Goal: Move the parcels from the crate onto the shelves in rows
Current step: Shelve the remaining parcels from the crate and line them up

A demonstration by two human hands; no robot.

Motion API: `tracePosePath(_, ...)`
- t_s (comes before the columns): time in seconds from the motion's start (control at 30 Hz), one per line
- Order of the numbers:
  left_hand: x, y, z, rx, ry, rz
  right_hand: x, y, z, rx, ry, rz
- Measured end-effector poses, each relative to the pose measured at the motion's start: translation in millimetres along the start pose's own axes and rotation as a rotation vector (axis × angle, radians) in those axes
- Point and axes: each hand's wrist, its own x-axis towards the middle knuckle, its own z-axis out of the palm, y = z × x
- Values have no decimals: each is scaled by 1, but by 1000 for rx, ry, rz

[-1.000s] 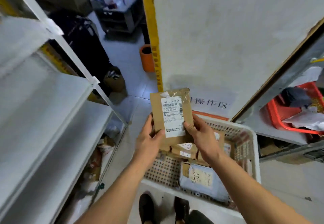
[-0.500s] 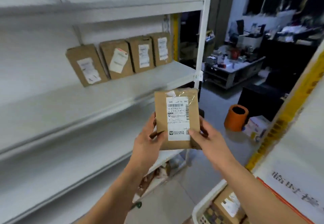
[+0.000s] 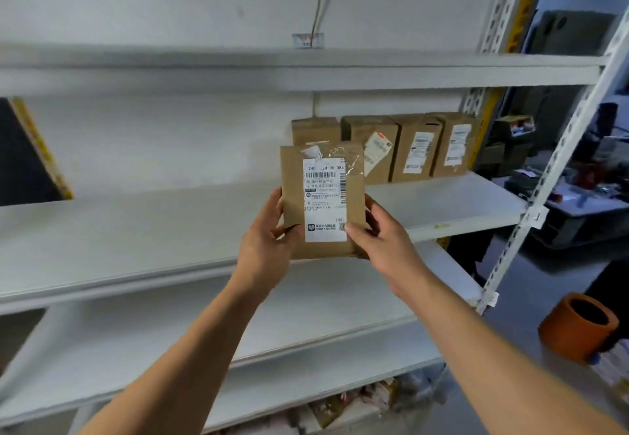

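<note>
Parcel sorting room in a small warehouse.

White slotted-angle steel shelving (image 3: 425, 203) stands against a plain white wall, with a row of brown cardboard parcels bearing printed barcode labels (image 3: 418, 148) upright on one shelf. To the right, a grey concrete floor (image 3: 531, 278) holds an orange cylindrical bin (image 3: 578, 327) and cluttered dark worktables (image 3: 578, 209).

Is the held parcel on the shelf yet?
No. The parcel is upright in front of the shelf, gripped by left hand and right hand.
</note>
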Motion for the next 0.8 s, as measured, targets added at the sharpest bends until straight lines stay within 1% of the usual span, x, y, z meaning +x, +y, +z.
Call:
tracePosePath(0.17,25,-25,-43,89,106,-11,46,12,50,-20,-94,-10)
tracePosePath(0.43,64,-78,-90,125,225,-98,117,44,111,-25,-187,-36)
tracePosePath(0.63,108,-107,-103,138,241,-108,178,72,130,-46,-181,-28)
tracePosePath(0.8,151,-123,-105,161,209,-147,218,85,142,-132,-115,-4)
